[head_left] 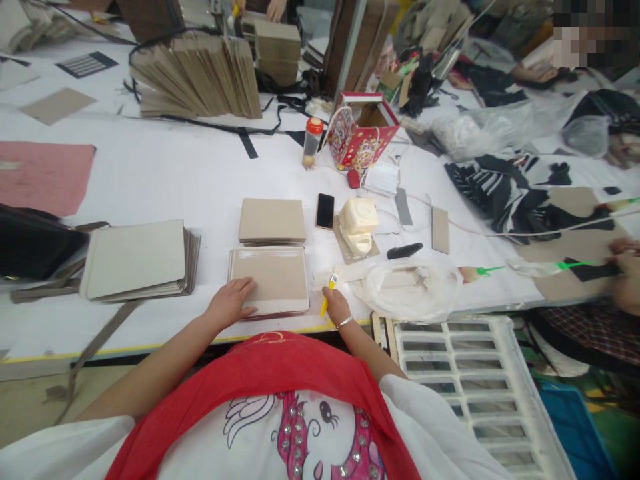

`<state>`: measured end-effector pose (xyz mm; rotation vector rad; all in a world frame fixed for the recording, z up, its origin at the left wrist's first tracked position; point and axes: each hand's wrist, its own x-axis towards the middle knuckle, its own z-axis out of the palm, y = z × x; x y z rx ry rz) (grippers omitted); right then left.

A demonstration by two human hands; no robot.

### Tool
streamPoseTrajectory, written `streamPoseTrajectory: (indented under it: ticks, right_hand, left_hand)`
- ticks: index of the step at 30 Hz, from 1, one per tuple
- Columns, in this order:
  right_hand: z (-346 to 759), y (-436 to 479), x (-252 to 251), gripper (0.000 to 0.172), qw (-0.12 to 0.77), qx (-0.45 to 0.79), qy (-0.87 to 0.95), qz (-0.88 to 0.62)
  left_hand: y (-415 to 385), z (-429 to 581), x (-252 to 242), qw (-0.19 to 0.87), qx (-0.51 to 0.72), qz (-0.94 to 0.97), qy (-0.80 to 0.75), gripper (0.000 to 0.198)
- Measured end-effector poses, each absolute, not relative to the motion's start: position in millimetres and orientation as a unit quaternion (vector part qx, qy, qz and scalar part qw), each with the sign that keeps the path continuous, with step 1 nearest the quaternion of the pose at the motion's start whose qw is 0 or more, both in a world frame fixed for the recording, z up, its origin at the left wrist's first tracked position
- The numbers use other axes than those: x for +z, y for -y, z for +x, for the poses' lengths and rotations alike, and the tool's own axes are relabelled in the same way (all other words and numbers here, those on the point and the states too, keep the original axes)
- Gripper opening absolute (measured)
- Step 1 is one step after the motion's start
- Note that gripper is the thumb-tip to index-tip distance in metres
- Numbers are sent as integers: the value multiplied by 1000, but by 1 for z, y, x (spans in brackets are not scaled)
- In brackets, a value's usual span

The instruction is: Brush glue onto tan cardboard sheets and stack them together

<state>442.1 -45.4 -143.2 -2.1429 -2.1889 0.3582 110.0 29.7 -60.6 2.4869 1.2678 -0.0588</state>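
Note:
My left hand (pixel 231 301) lies flat, fingers spread, on the near left corner of a tan cardboard panel (pixel 273 277) that tops a small stack at the table's front edge. The panel has a shiny wet border. My right hand (pixel 336 303) is closed round a yellow-handled brush (pixel 329 291), its bristles just right of the panel. A second stack of tan panels (pixel 273 221) sits behind the first. A pale yellowish glue tub (pixel 358 223) stands on a card to the right.
A thick stack of grey boards (pixel 137 260) lies at left, a black phone (pixel 325 211) and a red-capped bottle (pixel 312 143) behind. A crumpled plastic bag (pixel 410 288) sits right of my hand. Another person's hands (pixel 625 273) work at far right. A white crate (pixel 465 373) stands below.

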Motion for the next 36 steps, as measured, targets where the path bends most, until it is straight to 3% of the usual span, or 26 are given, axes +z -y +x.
streamPoseTrajectory:
  ticks: [4,7,12,16,20,24,27,36]
  right_hand:
    - [439,35,-124,24,168,81,652,-735]
    - [431,22,-81,24,283,80,640,-710]
    - [400,2,6,25,351,233,677,-604]
    - [380,-18,27,25,417,302,615,-597]
    - [379,-41,2,26,483,262,535,-642]
    - [379,-55,-31,28,459,210,536,-676]
    - [372,-62,-50,30,400,186,562,-700]
    - [361,-88,-87,29,243,165,612,-734]
  left_hand:
    - [-34,109,-56,203,-7,870,-449,61]
    - [-36,125,-40,233,91,860,-444,68]
    - [-40,183,-4,417,226,789,-391,87]
    - [-44,200,-6,643,161,656,-362,49]
    - [-51,166,-26,718,173,511,-439,34]
    - [-68,128,-37,717,263,363,-534,34]
    - [-86,116,-43,660,287,344,-603,31]
    - [-118,112,-72,403,172,520,-733,30]
